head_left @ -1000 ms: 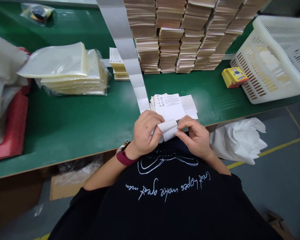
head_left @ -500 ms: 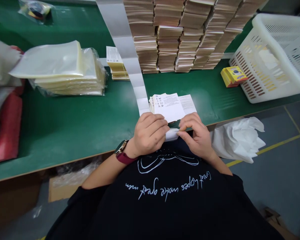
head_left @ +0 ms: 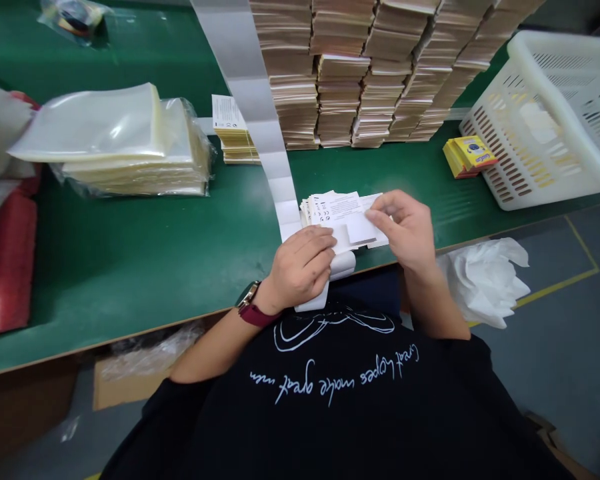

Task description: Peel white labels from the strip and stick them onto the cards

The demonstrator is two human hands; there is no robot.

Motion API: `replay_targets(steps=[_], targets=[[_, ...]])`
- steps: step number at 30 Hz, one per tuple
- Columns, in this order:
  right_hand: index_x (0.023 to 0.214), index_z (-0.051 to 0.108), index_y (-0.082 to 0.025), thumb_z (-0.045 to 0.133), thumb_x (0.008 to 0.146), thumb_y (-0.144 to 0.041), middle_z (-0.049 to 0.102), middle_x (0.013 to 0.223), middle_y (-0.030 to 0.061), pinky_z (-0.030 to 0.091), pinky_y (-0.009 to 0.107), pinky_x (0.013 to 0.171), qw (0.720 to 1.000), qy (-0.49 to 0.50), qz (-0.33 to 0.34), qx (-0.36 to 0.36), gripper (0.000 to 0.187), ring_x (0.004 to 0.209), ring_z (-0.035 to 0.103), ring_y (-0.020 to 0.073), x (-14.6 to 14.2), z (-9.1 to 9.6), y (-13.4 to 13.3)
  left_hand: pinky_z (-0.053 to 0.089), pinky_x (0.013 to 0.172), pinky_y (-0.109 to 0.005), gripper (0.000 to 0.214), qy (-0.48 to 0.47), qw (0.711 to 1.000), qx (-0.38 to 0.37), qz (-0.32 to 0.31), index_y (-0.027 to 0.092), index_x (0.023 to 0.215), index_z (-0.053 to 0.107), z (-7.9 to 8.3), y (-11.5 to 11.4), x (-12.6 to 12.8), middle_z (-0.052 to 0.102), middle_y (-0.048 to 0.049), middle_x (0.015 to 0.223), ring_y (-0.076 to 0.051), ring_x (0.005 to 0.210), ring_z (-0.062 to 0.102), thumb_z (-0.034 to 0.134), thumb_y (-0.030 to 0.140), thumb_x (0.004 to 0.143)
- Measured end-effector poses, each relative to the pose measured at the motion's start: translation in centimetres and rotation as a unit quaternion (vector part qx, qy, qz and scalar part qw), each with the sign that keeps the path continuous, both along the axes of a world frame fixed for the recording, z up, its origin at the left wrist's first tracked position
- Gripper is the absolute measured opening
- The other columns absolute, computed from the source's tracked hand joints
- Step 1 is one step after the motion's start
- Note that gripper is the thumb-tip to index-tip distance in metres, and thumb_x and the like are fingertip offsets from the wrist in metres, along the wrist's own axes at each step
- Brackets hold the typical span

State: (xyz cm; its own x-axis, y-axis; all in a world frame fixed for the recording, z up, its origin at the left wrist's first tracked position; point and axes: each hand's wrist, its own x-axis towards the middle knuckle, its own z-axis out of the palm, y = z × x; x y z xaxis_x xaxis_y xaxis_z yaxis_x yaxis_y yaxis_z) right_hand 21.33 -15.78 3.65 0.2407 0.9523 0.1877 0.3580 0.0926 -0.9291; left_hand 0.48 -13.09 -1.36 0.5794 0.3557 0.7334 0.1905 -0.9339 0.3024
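Observation:
My left hand (head_left: 305, 263), with a watch on its wrist, is closed on a white paper strip (head_left: 343, 265), which curls out past the fingers at the table's front edge. My right hand (head_left: 405, 223) pinches the upper right corner of a small blank white label (head_left: 362, 229) between thumb and forefinger. That label lies over a fanned pile of white printed cards (head_left: 343, 203), covering part of the top one. A long creased white band (head_left: 253, 93) runs from the back of the table down to my left fingers.
Tall stacks of cards (head_left: 340, 100) stand at the back. Clear plastic bags (head_left: 130, 140) lie left, beside a banded card bundle (head_left: 235, 137). Right are yellow cards (head_left: 473, 153) against a white basket (head_left: 535, 133). A white sack (head_left: 485, 280) is below the table edge.
My right hand has moved up and away from the strip, bringing the white label over the printed cards. My left hand stays near its place; more of the strip shows below it.

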Motion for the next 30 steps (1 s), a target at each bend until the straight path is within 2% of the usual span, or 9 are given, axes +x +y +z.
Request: replay_targets(steps=[6, 10, 14, 16, 18, 20, 24, 28, 30], targets=[[0.068, 0.057, -0.019, 0.065, 0.074, -0.023, 0.057, 0.063, -0.0050, 0.037, 0.027, 0.058, 0.999, -0.033, 0.035, -0.021, 0.011, 0.058, 0.048, 0.0090, -0.9, 0.1, 0.9, 0.058, 0.090, -0.044, 0.019, 0.002, 1.000, 0.016, 0.011, 0.016, 0.091, 0.056, 0.5, -0.2, 0.1, 0.067, -0.0111, 0.108, -0.023, 0.108, 0.063, 0.052, 0.005, 0.076], [0.070, 0.056, -0.020, 0.060, 0.078, -0.023, 0.060, 0.067, -0.0039, 0.038, 0.029, 0.064, 0.991, -0.128, 0.025, -0.010, 0.009, 0.063, 0.051, 0.0108, -1.3, 0.0, 0.5, 0.058, 0.090, -0.043, 0.017, 0.021, 0.999, 0.029, 0.009, 0.015, 0.089, 0.056, 0.7, -0.2, 0.2, 0.067, -0.0121, 0.114, -0.024, 0.107, 0.063, 0.052, 0.005, 0.076], [0.085, 0.059, -0.020, 0.057, 0.082, -0.023, 0.062, 0.071, -0.0012, 0.036, 0.037, 0.080, 0.938, -0.346, -0.018, -0.001, 0.005, 0.072, 0.056, 0.0161, -1.8, -0.1, 0.1, 0.056, 0.092, -0.043, 0.017, 0.038, 0.999, 0.034, 0.013, 0.015, 0.090, 0.056, 0.6, -0.2, 0.2, 0.068, -0.0104, 0.113, -0.024, 0.107, 0.063, 0.052, 0.006, 0.077], [0.097, 0.059, -0.019, 0.059, 0.083, -0.031, 0.062, 0.071, 0.0005, 0.035, 0.039, 0.081, 0.914, -0.401, -0.056, -0.018, 0.018, 0.072, 0.056, 0.0184, -1.6, -0.1, 0.1, 0.056, 0.092, -0.043, 0.017, 0.040, 0.999, 0.033, 0.016, 0.016, 0.091, 0.056, 0.5, -0.2, 0.2, 0.068, -0.0100, 0.113, -0.024, 0.107, 0.063, 0.052, 0.006, 0.077], [0.100, 0.059, -0.019, 0.062, 0.082, -0.039, 0.062, 0.070, 0.0003, 0.036, 0.037, 0.076, 0.922, -0.378, -0.069, -0.050, 0.027, 0.068, 0.055, 0.0176, -1.1, -0.1, 0.2, 0.056, 0.092, -0.043, 0.017, 0.036, 0.999, 0.030, 0.017, 0.016, 0.090, 0.056, 0.3, -0.2, 0.1, 0.068, -0.0103, 0.113, -0.024, 0.107, 0.062, 0.053, 0.006, 0.077], [0.090, 0.059, -0.020, 0.065, 0.079, -0.043, 0.061, 0.067, -0.0018, 0.038, 0.033, 0.069, 0.951, -0.296, -0.036, -0.076, 0.026, 0.063, 0.054, 0.0146, -0.7, -0.3, 0.3, 0.056, 0.092, -0.043, 0.017, 0.036, 0.999, 0.025, 0.015, 0.016, 0.090, 0.056, 0.2, -0.2, 0.1, 0.068, -0.0103, 0.113, -0.024, 0.108, 0.062, 0.053, 0.006, 0.077], [0.068, 0.052, -0.021, 0.066, 0.075, -0.031, 0.056, 0.061, -0.0048, 0.039, 0.027, 0.060, 0.990, -0.137, -0.007, -0.040, 0.019, 0.058, 0.049, 0.0103, -0.6, -0.7, 0.2, 0.055, 0.093, -0.044, 0.018, 0.035, 0.999, 0.021, 0.007, 0.016, 0.091, 0.056, 0.0, -0.2, 0.1, 0.066, -0.0116, 0.118, -0.025, 0.112, 0.060, 0.052, 0.006, 0.076], [0.083, 0.056, -0.022, 0.059, 0.081, -0.032, 0.064, 0.072, -0.0016, 0.044, 0.029, 0.059, 0.998, -0.037, -0.055, -0.017, 0.011, 0.063, 0.057, 0.0130, 0.6, -1.8, -0.5, 0.055, 0.092, -0.044, 0.018, 0.025, 1.000, 0.013, 0.005, 0.017, 0.092, 0.055, -0.1, -0.2, 0.1, 0.065, -0.0110, 0.118, -0.024, 0.114, 0.060, 0.050, 0.007, 0.077], [0.090, 0.058, -0.022, 0.057, 0.082, -0.036, 0.067, 0.080, 0.0016, 0.048, 0.034, 0.066, 0.995, -0.054, -0.080, -0.036, 0.016, 0.071, 0.061, 0.0167, 2.3, -2.7, -0.9, 0.055, 0.092, -0.044, 0.017, 0.018, 1.000, 0.011, 0.002, 0.017, 0.092, 0.055, -0.2, -0.2, 0.1, 0.066, -0.0097, 0.113, -0.024, 0.112, 0.060, 0.050, 0.008, 0.078]])
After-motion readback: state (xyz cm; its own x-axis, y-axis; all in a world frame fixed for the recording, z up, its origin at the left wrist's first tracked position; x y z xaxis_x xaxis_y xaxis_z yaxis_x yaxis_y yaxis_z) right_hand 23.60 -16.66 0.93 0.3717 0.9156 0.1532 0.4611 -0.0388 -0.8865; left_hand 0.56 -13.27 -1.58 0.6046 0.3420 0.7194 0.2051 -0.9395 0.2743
